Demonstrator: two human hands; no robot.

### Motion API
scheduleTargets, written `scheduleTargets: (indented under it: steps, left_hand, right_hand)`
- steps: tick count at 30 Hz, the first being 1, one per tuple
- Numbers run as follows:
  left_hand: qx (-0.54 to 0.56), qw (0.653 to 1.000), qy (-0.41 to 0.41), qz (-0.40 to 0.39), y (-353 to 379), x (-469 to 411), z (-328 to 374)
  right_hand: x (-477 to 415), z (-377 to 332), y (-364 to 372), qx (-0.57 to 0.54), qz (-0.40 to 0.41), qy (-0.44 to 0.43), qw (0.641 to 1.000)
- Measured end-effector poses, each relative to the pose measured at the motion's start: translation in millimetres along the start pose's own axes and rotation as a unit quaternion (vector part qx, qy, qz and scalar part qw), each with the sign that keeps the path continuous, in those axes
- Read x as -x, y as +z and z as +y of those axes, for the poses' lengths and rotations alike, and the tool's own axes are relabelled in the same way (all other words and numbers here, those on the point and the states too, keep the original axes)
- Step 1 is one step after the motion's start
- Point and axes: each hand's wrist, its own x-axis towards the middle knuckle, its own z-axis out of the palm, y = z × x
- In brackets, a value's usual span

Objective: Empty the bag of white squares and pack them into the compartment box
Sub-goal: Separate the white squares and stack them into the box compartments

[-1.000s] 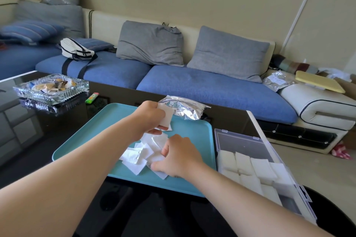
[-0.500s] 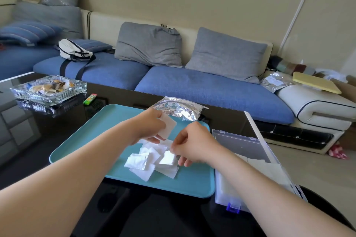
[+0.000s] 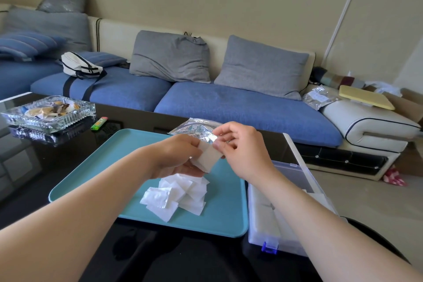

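Above the teal tray (image 3: 96,171), my left hand (image 3: 176,155) holds a small stack of white squares (image 3: 208,158). My right hand (image 3: 240,151) pinches the stack's upper right edge between thumb and forefinger. A loose pile of white squares (image 3: 176,194) lies on the tray under my hands. The foil bag (image 3: 194,129) lies at the tray's far edge, partly behind my hands. The clear compartment box (image 3: 272,229) stands open right of the tray, with white squares inside; my right forearm covers much of it.
A glass ashtray (image 3: 49,113) and a green lighter (image 3: 99,123) sit on the black table at far left. A blue sofa with grey cushions runs behind the table. Another foil bag (image 3: 320,98) lies on the sofa's white end.
My right hand rose from the pile on the tray with a square and came up to the stack in my left hand. The left hand moved slightly right.
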Motion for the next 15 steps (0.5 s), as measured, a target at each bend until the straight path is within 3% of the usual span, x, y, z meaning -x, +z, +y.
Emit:
scheduleTargets:
  steps: [11,15]
  left_hand:
    - [0.196,0.980,0.006,-0.042,17.7,14.6,16.2]
    - [0.166,0.985,0.023,-0.047,20.9,13.1,16.3]
  right_hand:
    - [0.6,-4.1,-3.1,0.004,0.084,-0.041,0.996]
    - [3.5,-5.9,1.7,0.035,0.057,-0.083,0.994]
